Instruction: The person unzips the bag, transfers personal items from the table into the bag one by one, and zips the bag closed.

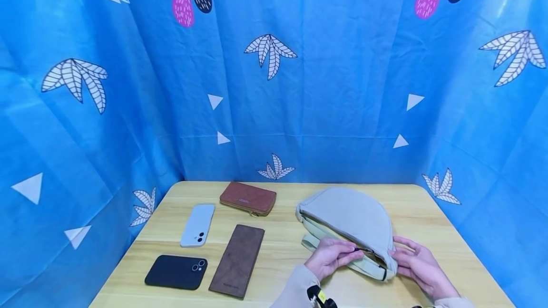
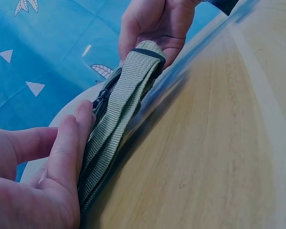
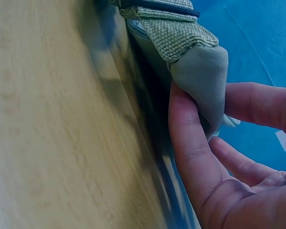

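Observation:
A pale grey belt bag lies on the right side of the table, its zipped edge facing me. Thumb and fingers of my left hand pinch the dark zipper pull near the zip's right end. My right hand holds the bag's right corner, which sits between thumb and fingers in the right wrist view. A folded light green webbing strap runs along the bag's near edge, with a black slider close to that corner. The inside of the bag is hidden.
On the left of the wooden table lie a white phone, a black phone, a reddish-brown zip wallet and a long brown wallet. A blue patterned curtain encloses the table's back and sides.

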`<state>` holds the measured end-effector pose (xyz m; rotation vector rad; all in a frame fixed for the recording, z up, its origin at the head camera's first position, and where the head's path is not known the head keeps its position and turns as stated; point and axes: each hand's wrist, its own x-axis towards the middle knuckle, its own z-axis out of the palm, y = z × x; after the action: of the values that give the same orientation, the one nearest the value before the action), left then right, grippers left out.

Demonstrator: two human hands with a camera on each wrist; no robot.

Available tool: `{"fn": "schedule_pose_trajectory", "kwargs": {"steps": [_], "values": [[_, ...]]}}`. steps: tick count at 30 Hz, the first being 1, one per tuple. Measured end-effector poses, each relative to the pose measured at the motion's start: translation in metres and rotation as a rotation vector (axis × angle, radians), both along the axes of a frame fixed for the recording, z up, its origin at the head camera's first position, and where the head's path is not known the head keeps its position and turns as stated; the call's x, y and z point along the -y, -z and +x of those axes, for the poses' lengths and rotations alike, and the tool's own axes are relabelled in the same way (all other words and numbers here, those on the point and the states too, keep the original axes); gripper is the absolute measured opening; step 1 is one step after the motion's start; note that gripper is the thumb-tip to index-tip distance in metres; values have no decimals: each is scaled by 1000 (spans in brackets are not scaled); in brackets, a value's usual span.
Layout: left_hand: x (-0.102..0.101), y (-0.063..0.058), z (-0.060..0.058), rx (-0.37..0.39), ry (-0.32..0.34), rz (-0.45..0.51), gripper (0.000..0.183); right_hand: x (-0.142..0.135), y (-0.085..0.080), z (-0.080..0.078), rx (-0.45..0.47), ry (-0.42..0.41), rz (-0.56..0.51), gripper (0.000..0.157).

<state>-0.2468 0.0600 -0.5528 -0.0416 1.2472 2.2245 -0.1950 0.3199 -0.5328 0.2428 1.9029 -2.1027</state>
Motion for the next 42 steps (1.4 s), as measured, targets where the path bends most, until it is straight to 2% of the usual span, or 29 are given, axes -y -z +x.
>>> {"fn": "schedule_pose_trajectory", "kwargs": {"steps": [4, 8, 20, 36, 42], "values": [[-1, 1, 0, 5, -7, -3, 20, -2, 1, 2, -4, -24, -24, 43], [-1, 1, -1, -4, -11, -1, 20, -2, 1, 2, -10, -29, -39, 36], [2, -1, 0, 4, -2, 4, 18, -2, 2, 2, -11, -39, -47, 37], [5, 2, -5, -10, -36, 4, 20, -3, 5, 0, -18, -49, -60, 36], [6, 2, -7, -15, -24, 1, 21, -3, 4, -1, -17, -56, -67, 35]]}}
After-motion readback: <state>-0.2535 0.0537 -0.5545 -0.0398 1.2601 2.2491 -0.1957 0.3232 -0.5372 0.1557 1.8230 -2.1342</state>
